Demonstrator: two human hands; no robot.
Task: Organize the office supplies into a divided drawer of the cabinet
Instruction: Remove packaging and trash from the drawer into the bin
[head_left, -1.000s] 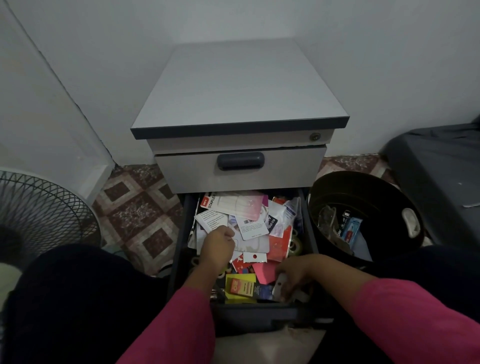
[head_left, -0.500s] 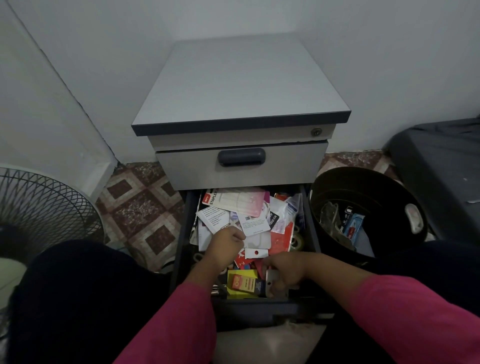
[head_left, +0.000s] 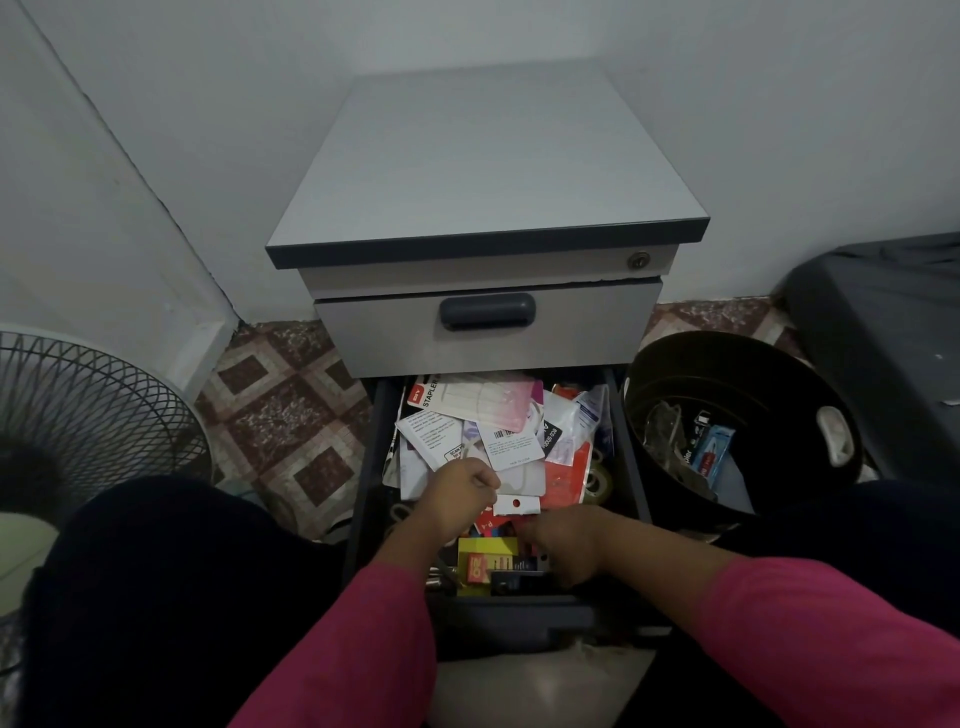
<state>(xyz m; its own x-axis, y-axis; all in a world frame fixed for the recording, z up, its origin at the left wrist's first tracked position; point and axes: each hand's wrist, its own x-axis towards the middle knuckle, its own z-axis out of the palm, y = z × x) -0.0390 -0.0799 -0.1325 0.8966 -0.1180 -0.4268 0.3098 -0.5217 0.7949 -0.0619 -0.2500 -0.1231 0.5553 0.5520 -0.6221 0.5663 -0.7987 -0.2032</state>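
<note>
Two pink sleeves (head_left: 779, 639) are seen at the bottom of the frame, reaching into an open drawer (head_left: 363, 499) at lower centre. The right hand (head_left: 569, 545) is curled over small boxes at the drawer's near end; what it grips cannot be told. The left hand (head_left: 460, 488) is clenched around a pale packet edge. Packaged office supplies (head_left: 498, 426) are heaped further back. Above, the grey cabinet (head_left: 483, 176) is seen; at right, a black bucket (head_left: 779, 364).

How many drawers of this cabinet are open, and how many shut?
2 drawers show: the upper drawer with the dark handle is shut, the lower drawer is pulled out and full of supplies. Any lower ones would be hidden.
</note>
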